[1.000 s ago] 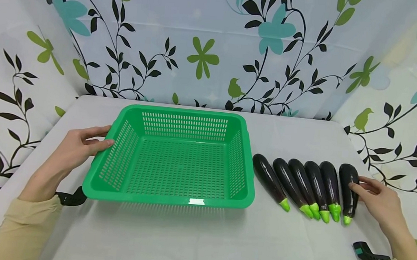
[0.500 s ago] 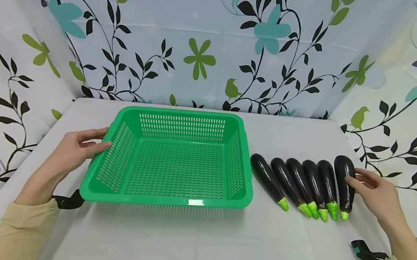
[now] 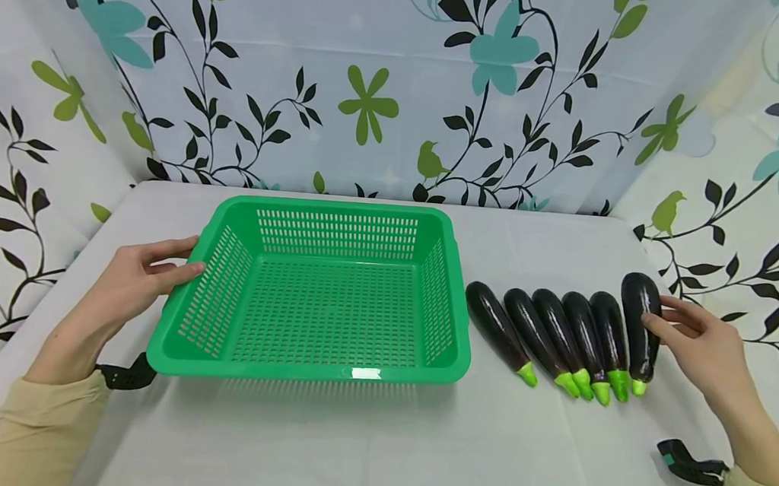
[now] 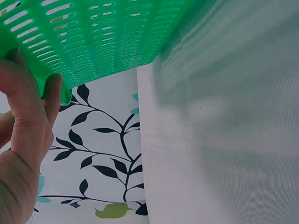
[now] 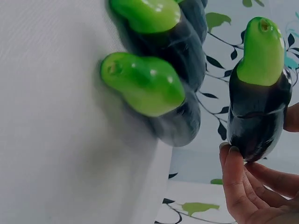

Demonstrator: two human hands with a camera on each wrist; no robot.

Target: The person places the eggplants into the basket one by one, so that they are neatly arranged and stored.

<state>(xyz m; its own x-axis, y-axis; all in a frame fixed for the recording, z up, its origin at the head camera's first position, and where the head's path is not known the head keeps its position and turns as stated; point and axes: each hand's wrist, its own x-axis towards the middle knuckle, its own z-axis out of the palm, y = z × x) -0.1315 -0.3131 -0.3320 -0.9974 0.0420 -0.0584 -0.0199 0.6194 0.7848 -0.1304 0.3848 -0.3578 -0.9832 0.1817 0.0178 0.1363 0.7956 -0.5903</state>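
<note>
My left hand (image 3: pixel 146 277) grips the left rim of a green plastic basket (image 3: pixel 306 374), thumb over the edge and fingers outside. The left wrist view shows those fingers (image 4: pixel 28 107) at the rim and the slotted basket wall (image 4: pixel 107 37). With thumb and fingers, my right hand (image 3: pixel 704 348) pinches a dark purple eggplant (image 3: pixel 640 324) with a bright green stem end. In the right wrist view this held eggplant (image 5: pixel 257 107) is raised off the table, stem toward the camera. Several more eggplants (image 3: pixel 547 335) lie in a slanted row between it and the basket.
A white cloth covers the table (image 3: pixel 373 448). Leaf-patterned curtains (image 3: pixel 296 37) stand behind and on both sides. A dark camera mount (image 3: pixel 691 465) sticks out from the right wrist, another (image 3: pixel 125 373) from the left.
My right hand has lifted the rightmost eggplant up off the table and slightly to the left. The left hand keeps its grip on the basket, and the whole view has shifted slightly.
</note>
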